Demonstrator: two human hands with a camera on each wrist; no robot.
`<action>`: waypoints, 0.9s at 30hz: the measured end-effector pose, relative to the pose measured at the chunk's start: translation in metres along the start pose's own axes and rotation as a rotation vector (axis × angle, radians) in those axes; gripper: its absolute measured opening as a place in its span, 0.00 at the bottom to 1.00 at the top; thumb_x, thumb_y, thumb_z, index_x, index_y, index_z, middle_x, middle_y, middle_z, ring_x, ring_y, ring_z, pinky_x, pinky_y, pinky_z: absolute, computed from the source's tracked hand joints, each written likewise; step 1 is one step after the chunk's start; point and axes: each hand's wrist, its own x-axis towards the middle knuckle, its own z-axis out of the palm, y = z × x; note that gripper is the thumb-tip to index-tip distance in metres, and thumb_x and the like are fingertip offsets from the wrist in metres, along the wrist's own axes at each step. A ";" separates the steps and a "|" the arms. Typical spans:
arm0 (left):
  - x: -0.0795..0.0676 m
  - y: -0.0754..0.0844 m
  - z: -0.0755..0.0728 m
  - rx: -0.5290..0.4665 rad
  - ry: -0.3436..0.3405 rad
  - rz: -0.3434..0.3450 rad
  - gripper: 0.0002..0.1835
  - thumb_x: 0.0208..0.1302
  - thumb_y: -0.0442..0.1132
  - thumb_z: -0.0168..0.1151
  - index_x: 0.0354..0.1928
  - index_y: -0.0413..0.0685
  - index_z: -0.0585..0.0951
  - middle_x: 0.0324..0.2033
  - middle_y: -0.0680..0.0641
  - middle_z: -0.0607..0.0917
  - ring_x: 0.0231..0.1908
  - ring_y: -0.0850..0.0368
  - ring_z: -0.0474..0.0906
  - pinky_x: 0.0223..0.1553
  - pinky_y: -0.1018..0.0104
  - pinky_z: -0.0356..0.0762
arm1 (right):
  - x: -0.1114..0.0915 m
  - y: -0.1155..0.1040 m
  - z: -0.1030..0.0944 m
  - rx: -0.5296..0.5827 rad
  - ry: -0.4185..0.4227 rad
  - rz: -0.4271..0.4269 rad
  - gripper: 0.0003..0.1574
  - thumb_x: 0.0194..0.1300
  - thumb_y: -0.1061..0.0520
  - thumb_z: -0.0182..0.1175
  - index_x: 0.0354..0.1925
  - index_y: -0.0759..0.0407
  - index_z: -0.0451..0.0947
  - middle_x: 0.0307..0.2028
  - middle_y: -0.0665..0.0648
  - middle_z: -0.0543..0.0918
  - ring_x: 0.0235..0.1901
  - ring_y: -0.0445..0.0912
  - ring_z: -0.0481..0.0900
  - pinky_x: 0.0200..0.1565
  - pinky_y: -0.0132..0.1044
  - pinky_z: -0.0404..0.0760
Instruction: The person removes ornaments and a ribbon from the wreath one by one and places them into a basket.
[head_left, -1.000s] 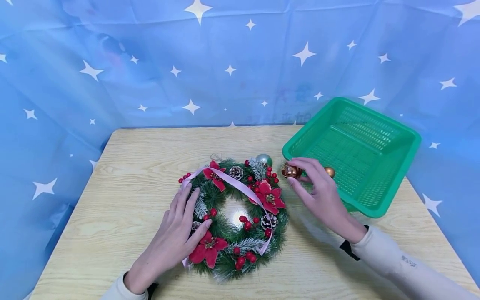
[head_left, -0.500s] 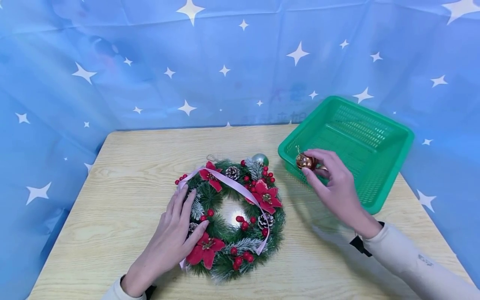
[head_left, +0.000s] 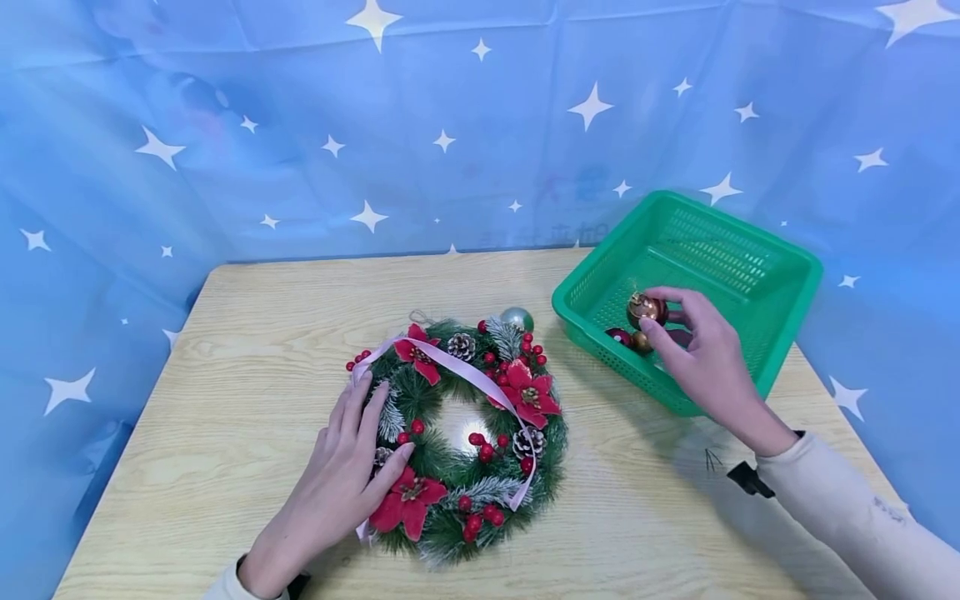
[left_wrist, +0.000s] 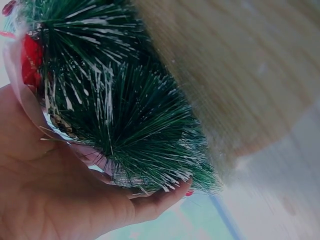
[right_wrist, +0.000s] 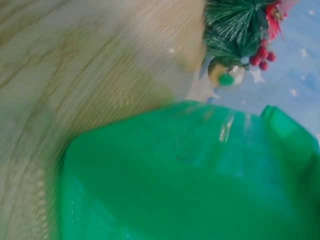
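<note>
A green Christmas wreath [head_left: 450,533] with red poinsettias, berries, pinecones and a pink ribbon [head_left: 471,371] lies on the table. My left hand [head_left: 330,475] rests on its left side with fingers extended; the left wrist view shows the wreath's needles [left_wrist: 135,105] against the fingers. Over the inside of the green basket [head_left: 566,312], my right hand [head_left: 705,358] pinches a shiny copper bauble [head_left: 645,309] between thumb and fingers. Just beneath are a dark red bauble [head_left: 618,336] and a small gold bauble [head_left: 642,342]; whether they are held or lying in the basket, I cannot tell.
A silvery-green bauble [head_left: 517,318] sits at the wreath's upper right edge. The wooden table [head_left: 247,350] ends at a blue star-patterned cloth [head_left: 420,125] behind. In the right wrist view the basket's outer wall [right_wrist: 175,185] hides the right hand.
My right hand has moved right from beside the wreath and over the basket with the copper bauble. The red bauble has come into view. My left hand stays on the wreath.
</note>
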 end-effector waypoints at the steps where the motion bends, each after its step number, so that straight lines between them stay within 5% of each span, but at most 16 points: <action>1: 0.000 0.000 0.000 0.001 -0.001 0.000 0.46 0.83 0.58 0.59 0.87 0.41 0.53 0.86 0.35 0.49 0.83 0.29 0.45 0.65 0.18 0.63 | 0.001 0.002 -0.002 -0.005 -0.015 0.014 0.26 0.81 0.60 0.63 0.73 0.58 0.76 0.61 0.61 0.79 0.57 0.54 0.84 0.50 0.17 0.76; 4: 0.000 0.000 0.000 0.004 -0.002 0.001 0.46 0.83 0.58 0.59 0.87 0.41 0.53 0.85 0.35 0.50 0.83 0.29 0.45 0.65 0.18 0.62 | 0.002 0.008 -0.007 -0.026 -0.044 0.035 0.26 0.83 0.58 0.62 0.73 0.61 0.75 0.61 0.64 0.79 0.57 0.62 0.83 0.48 0.15 0.75; 8: 0.001 0.000 0.000 0.005 -0.001 0.007 0.45 0.83 0.57 0.59 0.87 0.41 0.53 0.85 0.34 0.50 0.82 0.27 0.46 0.65 0.17 0.62 | 0.002 0.013 -0.013 -0.095 -0.081 0.045 0.24 0.82 0.59 0.63 0.71 0.64 0.76 0.61 0.66 0.79 0.52 0.61 0.83 0.43 0.16 0.75; 14: 0.000 0.000 0.000 0.004 0.002 0.008 0.45 0.83 0.57 0.59 0.87 0.41 0.53 0.86 0.35 0.48 0.82 0.27 0.45 0.65 0.17 0.62 | 0.005 0.019 -0.021 -0.226 -0.196 0.092 0.24 0.83 0.57 0.61 0.70 0.65 0.74 0.61 0.68 0.78 0.36 0.56 0.75 0.31 0.39 0.73; 18: 0.000 0.000 0.001 0.001 -0.001 0.003 0.46 0.83 0.57 0.59 0.88 0.43 0.52 0.86 0.35 0.47 0.82 0.27 0.45 0.65 0.16 0.61 | 0.009 0.023 -0.023 -0.249 -0.272 0.130 0.25 0.84 0.57 0.59 0.71 0.68 0.72 0.61 0.70 0.77 0.35 0.56 0.70 0.32 0.48 0.70; 27: -0.001 -0.002 0.003 -0.002 0.004 0.009 0.46 0.83 0.57 0.59 0.88 0.43 0.51 0.86 0.36 0.46 0.82 0.26 0.45 0.66 0.17 0.60 | 0.012 0.028 -0.025 -0.254 -0.365 0.145 0.24 0.83 0.64 0.58 0.69 0.77 0.69 0.64 0.78 0.73 0.60 0.69 0.72 0.48 0.64 0.73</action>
